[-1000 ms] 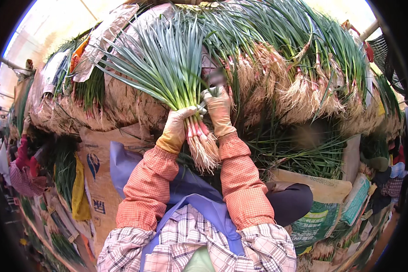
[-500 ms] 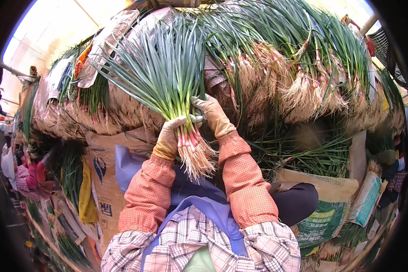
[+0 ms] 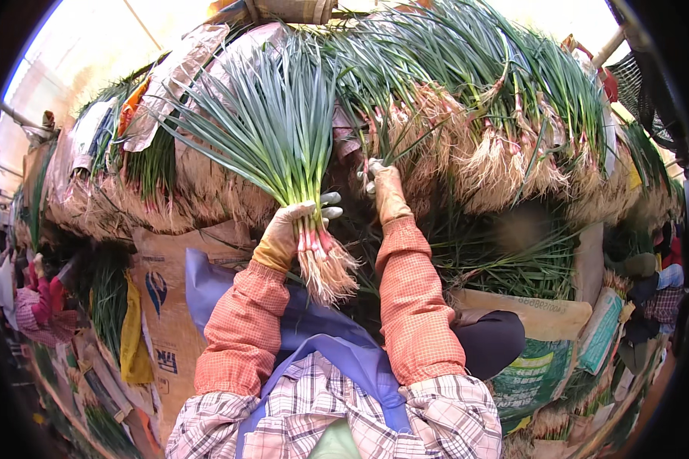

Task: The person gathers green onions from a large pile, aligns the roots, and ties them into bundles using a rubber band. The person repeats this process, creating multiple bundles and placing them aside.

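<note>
Head view. We see a bunch of green onions in front of the blue apron, its leaves fanned toward the heap of onions and its pale roots hanging below the fist. The gloved left hand grasps the bunch around its lower stalks, some fingertips projecting past the right side. The gloved right hand is apart from the bunch, beside the heap's hanging roots; its fingers are bent, but we cannot tell whether they grip a stalk. We judge that outer stalks could slip from the bunch if the left grip slackens, since one hand alone holds it. Should the right hand tug at tangled stalks, roots might tear. Leaves pressed against the heap could also bend or snap.
</note>
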Demonstrator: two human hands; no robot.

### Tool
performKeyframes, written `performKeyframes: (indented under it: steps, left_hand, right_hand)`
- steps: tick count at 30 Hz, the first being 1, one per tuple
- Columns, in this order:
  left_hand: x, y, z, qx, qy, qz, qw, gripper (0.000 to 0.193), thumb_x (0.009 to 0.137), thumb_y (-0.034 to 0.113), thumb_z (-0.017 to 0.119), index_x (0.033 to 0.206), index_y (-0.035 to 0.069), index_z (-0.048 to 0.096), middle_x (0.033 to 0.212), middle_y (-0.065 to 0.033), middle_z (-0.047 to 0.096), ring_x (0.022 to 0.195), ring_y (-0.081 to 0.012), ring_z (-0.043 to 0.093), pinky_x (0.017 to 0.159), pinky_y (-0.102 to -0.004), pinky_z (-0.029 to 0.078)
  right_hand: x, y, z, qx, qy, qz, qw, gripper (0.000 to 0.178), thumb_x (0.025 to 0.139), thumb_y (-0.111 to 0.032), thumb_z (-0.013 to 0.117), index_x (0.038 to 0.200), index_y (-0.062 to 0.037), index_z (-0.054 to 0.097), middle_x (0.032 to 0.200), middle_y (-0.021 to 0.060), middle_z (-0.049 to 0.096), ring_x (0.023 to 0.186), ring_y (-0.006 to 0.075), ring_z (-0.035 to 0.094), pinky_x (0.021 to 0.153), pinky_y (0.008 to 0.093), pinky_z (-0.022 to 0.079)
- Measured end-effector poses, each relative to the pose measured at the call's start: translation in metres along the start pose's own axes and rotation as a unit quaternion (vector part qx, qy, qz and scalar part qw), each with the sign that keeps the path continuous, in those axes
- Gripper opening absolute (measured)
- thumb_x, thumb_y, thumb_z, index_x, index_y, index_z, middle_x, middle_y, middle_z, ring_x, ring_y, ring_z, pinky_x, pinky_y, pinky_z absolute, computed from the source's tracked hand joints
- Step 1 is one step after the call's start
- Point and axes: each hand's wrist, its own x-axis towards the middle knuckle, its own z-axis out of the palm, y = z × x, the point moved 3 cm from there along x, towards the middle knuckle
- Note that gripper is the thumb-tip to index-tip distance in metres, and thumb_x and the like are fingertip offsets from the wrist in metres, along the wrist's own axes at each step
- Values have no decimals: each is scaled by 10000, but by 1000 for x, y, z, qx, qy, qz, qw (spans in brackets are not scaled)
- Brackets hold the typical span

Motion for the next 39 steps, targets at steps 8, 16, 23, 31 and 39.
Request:
performKeyframes:
  steps: [8, 16, 23, 31, 39]
  left_hand:
    - [0, 67, 14, 20, -22, 91, 995, 320, 850, 201, 588, 1074, -22, 535, 859, -121, 596, 848, -254, 608, 742, -446, 577]
    - [79, 29, 29, 116, -66, 108, 985, 447, 880, 206, 574, 1165, -137, 541, 1135, -259, 613, 1013, -323, 627, 964, -421, 477]
    - [145, 42, 1, 117, 66, 136, 982, 302, 890, 141, 516, 1003, -134, 572, 682, -292, 617, 518, -333, 634, 460, -340, 546]
    - [138, 102, -41, 157, 72, 142, 975, 398, 845, 128, 600, 1102, -167, 531, 1106, -269, 617, 921, -329, 652, 968, -457, 484]
    - [138, 106, -52, 176, -8, 129, 976, 462, 880, 224, 532, 1152, -149, 549, 1219, -261, 575, 997, -352, 629, 976, -397, 476]
  right_hand:
    - [-19, -7, 40, -386, -68, -219, 893, 171, 905, -234, 556, 972, -79, 584, 766, 150, 641, 616, 299, 614, 560, 377, 493]
    - [-52, 71, -128, -798, -429, 223, 359, 452, 848, -345, 628, 1191, -51, 628, 1243, 146, 603, 1125, 300, 592, 883, 446, 495]
    - [-1, -115, -36, -486, -166, -97, 852, 324, 937, -160, 556, 1232, -27, 528, 1065, 126, 652, 985, 161, 626, 676, 290, 566]
    - [96, -79, -9, -454, 56, -85, 885, 596, 826, -521, 608, 1183, -50, 534, 1117, 207, 629, 1022, 351, 601, 866, 434, 453]
    - [-9, -2, -49, -25, -168, 61, 984, 670, 921, -235, 619, 1472, -65, 279, 1199, -15, 559, 1035, 87, 534, 914, 227, 411]
